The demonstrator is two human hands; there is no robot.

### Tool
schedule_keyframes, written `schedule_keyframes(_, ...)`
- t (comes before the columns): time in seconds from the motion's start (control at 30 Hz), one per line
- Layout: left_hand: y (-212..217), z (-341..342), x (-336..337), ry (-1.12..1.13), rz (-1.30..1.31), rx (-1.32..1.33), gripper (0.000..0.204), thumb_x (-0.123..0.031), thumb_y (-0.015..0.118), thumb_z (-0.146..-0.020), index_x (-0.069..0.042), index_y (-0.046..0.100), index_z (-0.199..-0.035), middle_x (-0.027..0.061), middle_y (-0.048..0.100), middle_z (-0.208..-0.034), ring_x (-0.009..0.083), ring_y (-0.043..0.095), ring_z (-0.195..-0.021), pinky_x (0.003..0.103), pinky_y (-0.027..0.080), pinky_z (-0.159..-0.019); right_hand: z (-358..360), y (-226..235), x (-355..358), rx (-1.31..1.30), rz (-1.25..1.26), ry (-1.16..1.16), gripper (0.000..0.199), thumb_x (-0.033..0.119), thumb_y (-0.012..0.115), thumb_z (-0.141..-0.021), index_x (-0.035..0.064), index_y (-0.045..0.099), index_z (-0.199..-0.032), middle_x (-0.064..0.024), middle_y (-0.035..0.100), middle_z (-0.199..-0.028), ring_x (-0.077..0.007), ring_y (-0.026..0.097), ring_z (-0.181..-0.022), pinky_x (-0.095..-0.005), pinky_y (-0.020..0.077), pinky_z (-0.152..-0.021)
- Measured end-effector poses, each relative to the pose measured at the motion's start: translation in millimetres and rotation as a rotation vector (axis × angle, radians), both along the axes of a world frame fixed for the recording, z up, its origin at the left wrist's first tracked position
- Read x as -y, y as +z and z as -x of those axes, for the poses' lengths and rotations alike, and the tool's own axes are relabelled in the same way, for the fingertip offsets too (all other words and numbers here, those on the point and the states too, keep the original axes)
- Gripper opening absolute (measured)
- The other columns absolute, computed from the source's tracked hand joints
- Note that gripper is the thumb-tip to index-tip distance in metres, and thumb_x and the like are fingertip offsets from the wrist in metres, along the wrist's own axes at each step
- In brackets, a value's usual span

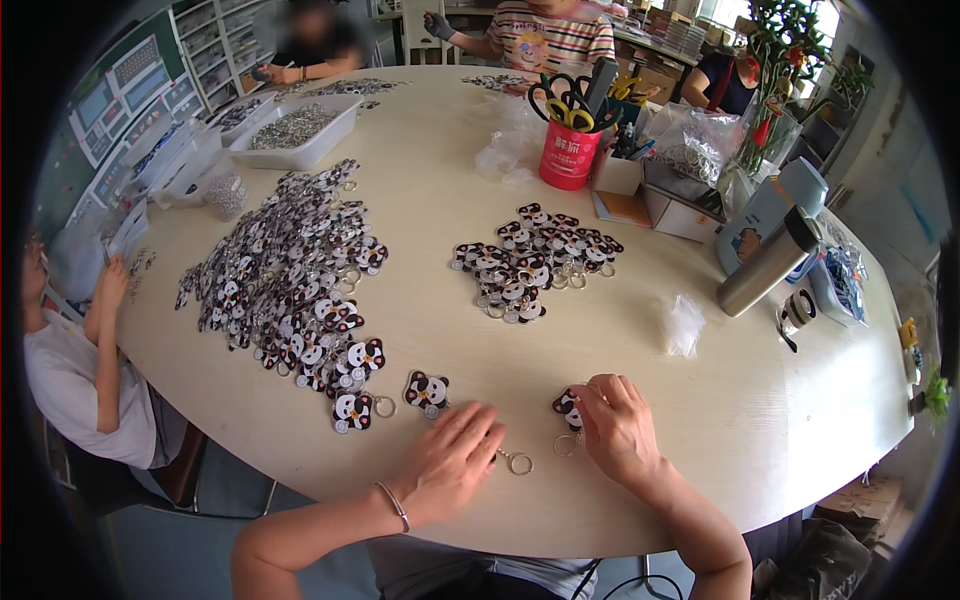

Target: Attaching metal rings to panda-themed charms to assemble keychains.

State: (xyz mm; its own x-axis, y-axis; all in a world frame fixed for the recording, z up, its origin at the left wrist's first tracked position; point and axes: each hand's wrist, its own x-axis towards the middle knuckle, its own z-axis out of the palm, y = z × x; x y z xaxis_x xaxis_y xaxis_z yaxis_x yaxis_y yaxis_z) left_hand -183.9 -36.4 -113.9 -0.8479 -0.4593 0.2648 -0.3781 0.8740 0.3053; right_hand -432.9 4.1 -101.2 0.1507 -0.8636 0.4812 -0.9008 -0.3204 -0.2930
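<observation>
Nearest: left forearm (pixel 312 536), angled inward from lower edge. Left hand (pixel 455 465) palm-down, fingers long, close-set; hold beneath hidden, cannot tell. Split ring (pixel 511 462) poking out just right. Farther right, right hand (pixel 618 420) arched, fingertips pinched narrow on panda keychain (pixel 565 403), at tabletop's (pixel 420 310) near side.

smooth tabletop (pixel 420 250) I see gleaming from afar, glossy plastic-looking panda keychains (pixel 290 270), shiny metal rings (pixel 520 473), satiny metal flask (pixel 765 265), crinkled filmy plastic (pixel 683 327)
</observation>
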Motion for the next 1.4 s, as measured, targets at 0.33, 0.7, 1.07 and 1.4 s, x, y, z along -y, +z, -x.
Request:
schedule_keyframes(0.33, 13.0, 48.8, 15.4, -0.026, 0.105, -0.041, 0.043, -0.013, 0.065, -0.081, 0.006, 0.056, -0.118, 0.0162, 0.056, -0.121, 0.0286, 0.052, -0.114, 0.037, 0.045, -0.096, -2.1, -2.1, -10.9, 0.123, -0.231, -0.209, 0.034, 0.02, 0.082, -0.065, 0.0023, 0.064, -0.088, -0.0108, 0.057, -0.089, -0.0294, 0.056, -0.091, -0.0397, 0.0482, -0.076)
schedule_keyframes(0.7, 4.9, 71.1, 11.0, -0.05, -0.1, -0.133, 0.051, -0.012, 0.069, -0.077, 0.004, 0.052, -0.123, 0.0156, 0.053, -0.121, 0.0283, 0.052, -0.109, 0.038, 0.045, -0.093, -16.2, 1.8, -14.7, 0.538, -0.04, -0.194, 0.014, -0.005, 0.068, -0.076, -0.0005, 0.062, -0.089, -0.0116, 0.057, -0.09, -0.0229, 0.063, -0.069, -0.03, 0.0516, -0.059)
schedule_keyframes(1.07, 25.3, 89.0, 45.9, -0.348, -0.613, -0.114, 0.018, 0.001, 0.072, -0.067, -0.004, 0.066, -0.083, 0.0095, 0.053, -0.091, 0.0252, 0.057, -0.088, 0.036, 0.05, -0.074, 2.4, 4.0, -12.3, 0.51, -0.001, -0.221, 0.014, -0.009, 0.056, -0.085, -0.0005, 0.061, -0.095, -0.0109, 0.059, -0.088, -0.0205, 0.057, -0.067, -0.0291, 0.0477, -0.06)
schedule_keyframes(1.4, 2.5, 52.1, 19.9, -0.219, 0.017, -0.233, 0.028, -0.004, 0.062, -0.073, 0.001, 0.068, -0.099, 0.0102, 0.064, -0.104, 0.0237, 0.061, -0.098, 0.032, 0.053, -0.082, -7.3, -5.7, -10.7, 0.487, -0.058, -0.221, 0.017, -0.004, 0.07, -0.075, 0.0041, 0.069, -0.089, -0.0092, 0.064, -0.08, -0.0207, 0.064, -0.065, -0.0298, 0.0527, -0.056)
